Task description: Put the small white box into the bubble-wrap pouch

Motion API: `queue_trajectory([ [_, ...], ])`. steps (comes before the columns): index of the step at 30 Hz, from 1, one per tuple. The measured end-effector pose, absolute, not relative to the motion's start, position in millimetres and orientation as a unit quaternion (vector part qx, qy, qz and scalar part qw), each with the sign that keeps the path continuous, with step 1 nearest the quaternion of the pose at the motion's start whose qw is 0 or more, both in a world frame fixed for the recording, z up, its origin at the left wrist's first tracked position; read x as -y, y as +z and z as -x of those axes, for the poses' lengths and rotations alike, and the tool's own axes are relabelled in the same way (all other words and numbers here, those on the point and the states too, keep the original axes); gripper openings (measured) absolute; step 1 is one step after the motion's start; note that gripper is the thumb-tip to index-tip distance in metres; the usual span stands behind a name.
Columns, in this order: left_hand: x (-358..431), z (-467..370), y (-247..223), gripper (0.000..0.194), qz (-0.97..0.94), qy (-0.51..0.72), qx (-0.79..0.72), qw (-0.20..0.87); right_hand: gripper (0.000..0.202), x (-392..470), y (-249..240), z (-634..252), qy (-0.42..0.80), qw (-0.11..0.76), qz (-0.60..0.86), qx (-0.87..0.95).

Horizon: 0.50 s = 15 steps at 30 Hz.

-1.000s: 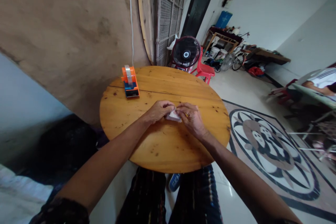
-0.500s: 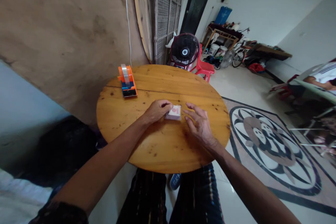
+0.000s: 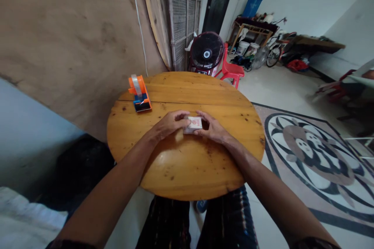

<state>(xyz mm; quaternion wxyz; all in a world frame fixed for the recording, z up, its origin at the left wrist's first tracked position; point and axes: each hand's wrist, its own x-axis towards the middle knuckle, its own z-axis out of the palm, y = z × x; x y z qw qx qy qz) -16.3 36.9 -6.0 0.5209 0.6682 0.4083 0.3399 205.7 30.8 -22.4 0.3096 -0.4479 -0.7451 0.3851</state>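
While both forearms reached in from the near side of the round wooden table (image 3: pixel 189 171), the small white pack (image 3: pixel 195 121) lay between the hands, near the middle of the tabletop, with its reddish-printed face upward. The left hand (image 3: pixel 171 123) was closed on the left end of the pack, its thumb set over the near left part and its fingers bent behind. The right hand (image 3: pixel 215 128) was curved in a C shape about the right end, thumb at the near corner and fingertips beside the far corner, with a gap between the palm and the pack; whether these fingers pressed on it could not be told. An orange tape dispenser (image 3: pixel 142 95), fitted with a roll of clear tape, stood at the far left of the tabletop, well apart from both hands and touched by neither. As to progress, the pack appeared to be placed, oriented and bounded on two sides, which suggested that positioning was largely done. Release was not yet done, since the left hand had hold of the pack. Whether its sides or underside were finished could not be determined, because the fingers covered both ends and the base was hidden. Beyond the far edge of the table stood a dark fan (image 3: pixel 207 51) and, just beside it, a red chair (image 3: pixel 233 69).
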Motion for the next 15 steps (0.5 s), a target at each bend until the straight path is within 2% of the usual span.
queue_trajectory([
  [3, -34.8, 18.9, -3.5, 0.068, -0.680, 0.307, -0.377, 0.549, 0.084, -28.9, -26.3, -205.7, 0.353, 0.324, 0.456, 0.750],
  [11, -28.7, 17.0, -1.2, 0.054, -0.688, 0.304, -0.345, 0.561, 0.071, -22.1, -23.0, -199.7, 0.280, 0.316, 0.479, 0.770],
  [15, -33.5, 21.6, -9.1, 0.064, -0.683, 0.309, -0.350, 0.561, 0.086, -20.5, -21.9, -203.3, 0.288, 0.305, 0.470, 0.777],
])
